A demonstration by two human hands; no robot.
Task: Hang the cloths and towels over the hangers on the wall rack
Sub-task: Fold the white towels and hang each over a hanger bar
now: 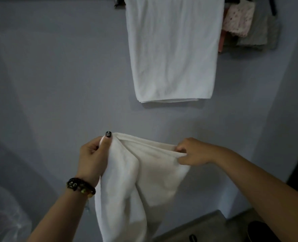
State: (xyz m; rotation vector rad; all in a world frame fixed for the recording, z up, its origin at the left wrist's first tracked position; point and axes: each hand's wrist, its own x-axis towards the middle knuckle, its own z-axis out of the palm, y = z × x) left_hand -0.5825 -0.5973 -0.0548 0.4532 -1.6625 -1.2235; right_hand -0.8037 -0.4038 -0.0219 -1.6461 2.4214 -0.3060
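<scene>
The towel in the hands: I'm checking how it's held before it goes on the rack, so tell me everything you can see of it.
The towel is white and soft, like terry cloth, and plain. It hangs rumpled and partly doubled over, with deep folds, its lower end running out of view. The left hand grips one end of its top edge, and the right hand pinches the other with curled fingers, so the edge sags between them. It is low in front of the wall, below the hung towel.

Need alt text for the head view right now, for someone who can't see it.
Both hands, left hand and right hand, grip the top edge of a white towel in front of a wall; above, another white towel already hangs beside smaller cloths.
</scene>
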